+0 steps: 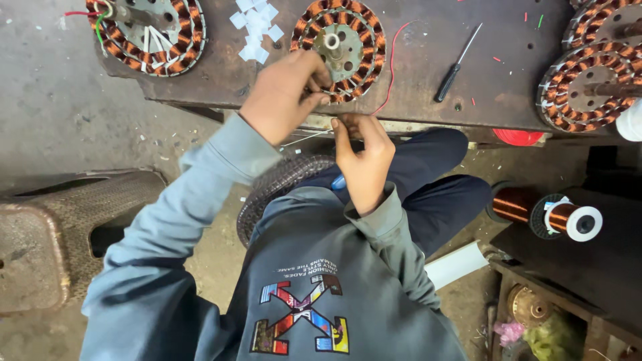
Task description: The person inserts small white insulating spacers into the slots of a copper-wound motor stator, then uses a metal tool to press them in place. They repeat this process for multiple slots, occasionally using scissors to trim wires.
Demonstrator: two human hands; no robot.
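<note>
A round stator (341,45) with copper windings lies on the dark metal workbench (428,87), a red wire trailing from it. My left hand (284,93) rests on its near edge, fingers pinched at the windings. My right hand (361,157) sits just below the bench edge, thumb and finger pinched on a thin pale wire or strip that runs left toward the other hand. What the left fingers grip is too small to tell.
Another wound stator (150,33) lies at the back left, and two more (592,73) at the right. White paper pieces (255,27) and a black-handled screwdriver (455,67) lie on the bench. Copper wire spools (558,215) stand at the right, a metal stool (47,234) at the left.
</note>
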